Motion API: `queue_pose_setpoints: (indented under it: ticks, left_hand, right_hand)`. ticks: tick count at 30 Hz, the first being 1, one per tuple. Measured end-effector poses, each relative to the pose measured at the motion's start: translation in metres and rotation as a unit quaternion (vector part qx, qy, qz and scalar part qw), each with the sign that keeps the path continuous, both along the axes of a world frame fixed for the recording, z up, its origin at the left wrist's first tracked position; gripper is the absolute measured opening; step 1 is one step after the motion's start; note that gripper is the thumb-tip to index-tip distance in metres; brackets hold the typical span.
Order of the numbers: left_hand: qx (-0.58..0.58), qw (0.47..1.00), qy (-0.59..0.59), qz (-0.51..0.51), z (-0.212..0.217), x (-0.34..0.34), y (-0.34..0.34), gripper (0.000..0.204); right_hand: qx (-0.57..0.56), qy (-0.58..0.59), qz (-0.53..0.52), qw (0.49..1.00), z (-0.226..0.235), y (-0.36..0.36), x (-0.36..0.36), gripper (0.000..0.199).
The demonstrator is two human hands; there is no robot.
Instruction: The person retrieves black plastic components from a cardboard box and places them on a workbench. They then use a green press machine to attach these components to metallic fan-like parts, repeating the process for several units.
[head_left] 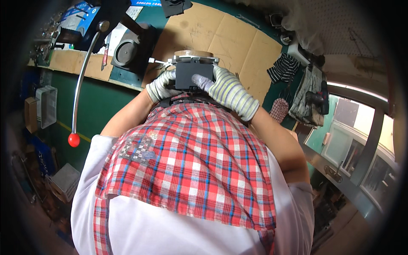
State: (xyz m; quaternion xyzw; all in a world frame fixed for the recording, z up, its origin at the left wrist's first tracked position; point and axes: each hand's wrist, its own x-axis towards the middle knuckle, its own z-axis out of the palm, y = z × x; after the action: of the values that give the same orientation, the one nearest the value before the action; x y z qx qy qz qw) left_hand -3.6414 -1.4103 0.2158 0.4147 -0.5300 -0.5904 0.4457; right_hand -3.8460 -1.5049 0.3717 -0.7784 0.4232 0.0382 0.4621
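Observation:
A flat black box-shaped device (pixel 191 75) is at my waist, by the near edge of the bench. My left hand (pixel 163 86), in a pale striped knit glove, grips its left side, with the fingertips partly hidden. On the other side my right hand (pixel 227 90), gloved alike, holds it with the thumb across the front face. Just beyond the device is a round piece with a tan rim (pixel 193 53) and light metal-coloured edges; whether the two are joined I cannot tell. A white plug on a cable (pixel 152 60) sticks out to the left, near my left hand.
Cardboard (pixel 242 46) covers the green bench. At left are a press with a red-knobbed lever (pixel 74 140), a round dark base (pixel 126 52) and a red-handled knife (pixel 105 59). A striped cloth (pixel 284 68) and a cordless drill (pixel 318 98) lie at right.

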Motion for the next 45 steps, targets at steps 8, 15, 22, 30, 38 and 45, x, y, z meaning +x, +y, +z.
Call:
queue_pose_setpoints:
  ticks: [8,15,22,30,38,45]
  left_hand:
    - [0.333,0.859,0.389,-0.013,0.026,-0.004,-0.010,0.044]
    - [-0.049,0.997,0.013,-0.065,0.009,-0.001,0.003,0.038]
    - [0.292,0.887,0.357,-0.042,0.015,-0.004,-0.007,0.046]
    - [0.284,0.896,0.342,0.014,0.042,-0.013,-0.011,0.048]
    - [0.130,0.953,0.273,-0.004,0.032,-0.012,-0.003,0.046]
    - [0.357,0.831,0.427,0.012,0.021,0.001,-0.010,0.041]
  right_hand:
    - [0.054,-0.189,-0.124,0.973,-0.022,0.016,-0.009,0.047]
    - [-0.005,-0.095,-0.066,0.993,-0.021,0.017,-0.011,0.057]
    - [-0.003,-0.135,-0.100,0.986,-0.020,0.032,-0.017,0.058]
    - [0.049,-0.201,-0.136,0.969,-0.029,0.025,-0.015,0.047]
    - [0.191,-0.177,-0.216,0.941,-0.021,0.009,-0.004,0.047]
    - [-0.005,-0.228,-0.172,0.958,-0.025,0.017,-0.005,0.047]
